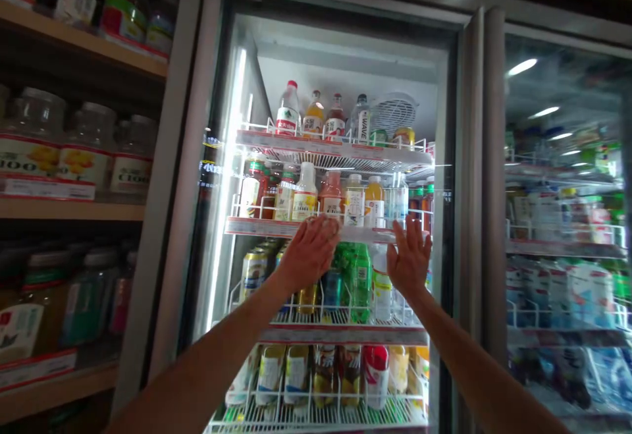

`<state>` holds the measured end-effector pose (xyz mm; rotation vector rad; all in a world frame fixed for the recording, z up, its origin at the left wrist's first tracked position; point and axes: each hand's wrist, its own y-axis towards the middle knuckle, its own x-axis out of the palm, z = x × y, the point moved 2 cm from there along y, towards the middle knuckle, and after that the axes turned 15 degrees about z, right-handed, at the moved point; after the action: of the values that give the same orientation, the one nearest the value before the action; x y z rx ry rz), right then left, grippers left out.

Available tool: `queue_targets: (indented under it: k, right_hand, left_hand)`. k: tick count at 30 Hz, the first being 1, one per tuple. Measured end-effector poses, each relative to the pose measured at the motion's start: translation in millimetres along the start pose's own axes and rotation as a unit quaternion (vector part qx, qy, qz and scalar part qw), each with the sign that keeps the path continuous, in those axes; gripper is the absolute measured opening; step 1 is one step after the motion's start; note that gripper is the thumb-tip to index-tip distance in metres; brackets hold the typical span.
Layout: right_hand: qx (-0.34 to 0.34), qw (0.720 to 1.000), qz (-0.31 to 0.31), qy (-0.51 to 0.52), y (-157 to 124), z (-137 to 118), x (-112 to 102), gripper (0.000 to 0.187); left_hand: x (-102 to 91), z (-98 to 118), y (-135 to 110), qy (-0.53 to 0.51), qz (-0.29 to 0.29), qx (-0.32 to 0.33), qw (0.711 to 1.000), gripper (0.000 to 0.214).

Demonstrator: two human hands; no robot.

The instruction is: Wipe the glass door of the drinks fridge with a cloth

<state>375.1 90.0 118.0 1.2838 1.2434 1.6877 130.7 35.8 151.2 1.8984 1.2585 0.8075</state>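
Both my arms reach up toward a lit drinks fridge (326,39). My left hand (309,253) lies with fingers together against the front edge of the second wire shelf (266,226), just below a row of bottles (305,193). My right hand (409,256) is open, fingers spread and pointing up, at the right part of the same shelf edge. Neither hand holds anything. Green bottles (356,279) and cans (253,272) stand on the shelf behind my hands.
Wooden shelves (74,210) with large jars (81,154) fill the left. A second fridge with a closed glass door (563,223) stands on the right. More bottles (316,114) line the top shelf and the lower shelf (340,335).
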Motion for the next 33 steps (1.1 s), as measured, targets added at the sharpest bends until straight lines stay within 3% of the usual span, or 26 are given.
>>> queue_targets:
  k: [2,6,8,10,13,15,19,21,23,26,28,30,33]
  right_hand:
    - [0.003,1.000,0.002,0.001,0,0,0,0.055]
    - [-0.002,1.000,0.005,-0.001,1,-1,-1,0.054]
    - [-0.008,1.000,0.009,-0.002,2,-1,-1,0.053]
    - [-0.014,1.000,0.014,-0.002,1,-1,-2,0.053]
    - [-0.013,1.000,0.017,0.001,0,1,-2,0.054]
    - [-0.012,1.000,0.016,0.002,0,1,-1,0.055]
    - [-0.015,1.000,0.016,0.007,0,1,-1,0.056]
    - [-0.014,1.000,0.016,0.006,0,0,-1,0.057]
    - [-0.014,1.000,0.014,0.005,0,0,-1,0.057]
    - [-0.012,1.000,0.007,0.001,0,0,-2,0.056]
    - [-0.014,1.000,0.004,-0.003,-1,1,-2,0.056]
    - [-0.020,1.000,0.004,-0.005,-1,1,-2,0.057]
    - [-0.024,1.000,0.009,-0.008,-2,1,-1,0.058]
  left_hand:
    - [-3.4,-7,0,0.010,0.007,0.007,1.000,0.039]
    - [-15.3,-55,8,0.092,0.097,-0.160,0.978,0.043]
    - [-13.7,-57,10,0.096,0.103,-0.191,0.972,0.043]
    - [-7.4,-37,10,0.069,0.068,-0.132,0.986,0.042]
    - [1.0,0,4,0.011,-0.002,0.028,1.000,0.039]
    - [0.5,0,1,0.014,-0.012,0.049,0.999,0.038]
    - [-9.4,-41,7,0.104,0.066,-0.140,0.982,0.043]
    - [-7.6,-45,12,0.112,0.078,-0.183,0.974,0.045]
    - [1.1,-25,14,0.080,0.047,-0.126,0.988,0.044]
    - [14.4,15,13,0.010,-0.018,0.039,0.999,0.041]
    - [16.1,21,12,0.000,-0.022,0.068,0.997,0.039]
    - [12.2,4,16,0.034,0.009,-0.005,0.999,0.040]
    - [4.7,-31,23,0.103,0.074,-0.152,0.980,0.042]
